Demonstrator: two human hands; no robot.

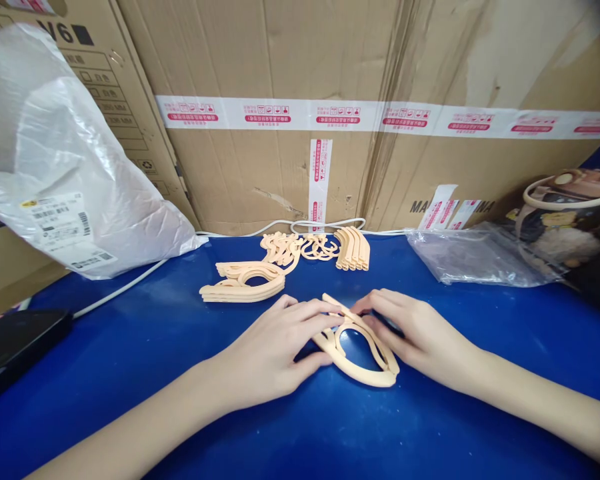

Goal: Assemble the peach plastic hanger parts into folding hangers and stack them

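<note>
A beige plastic folding hanger (364, 379), with curved arms around an open loop, lies on the blue tabletop (300, 440) between my hands. My left hand (285, 343) grips its left end, thumb below and fingers over the top. On the other side, my right hand (415, 327) pinches the upper right arm, its thumb and fingertips partly hidden behind the piece. Behind my left hand lies a stack of similar folded hangers (245, 292). Farther back are loose hanger parts: a pile of short arms (280, 248), several hooks (320, 247) and a row of curved arms (353, 248).
Large cardboard boxes (260, 173) wall off the back. A white plastic bag (90, 180) stands at the left above a black device (25, 343). A white cable (123, 291) runs along the left and rear. Clear plastic bag (470, 257) and dark bag (575, 227) sit at the right.
</note>
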